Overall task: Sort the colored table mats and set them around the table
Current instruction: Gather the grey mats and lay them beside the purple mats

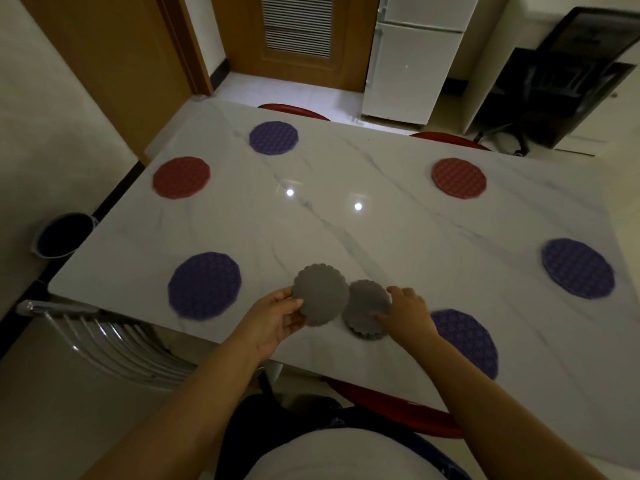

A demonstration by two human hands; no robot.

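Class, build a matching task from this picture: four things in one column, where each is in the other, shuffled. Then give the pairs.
1 single grey mat
2 grey stack
3 farthest purple mat
4 bucket

A on the floor left of the table
B pinched by the left hand
C gripped by the right hand
D on the table beside a red mat

Pairs: 1-B, 2-C, 3-D, 4-A

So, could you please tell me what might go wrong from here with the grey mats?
The grey stack, held by the right hand, sits close to the table's near edge, so a nudge could push it off. The left hand pinches the lifted grey mat only at its rim; it might slip.
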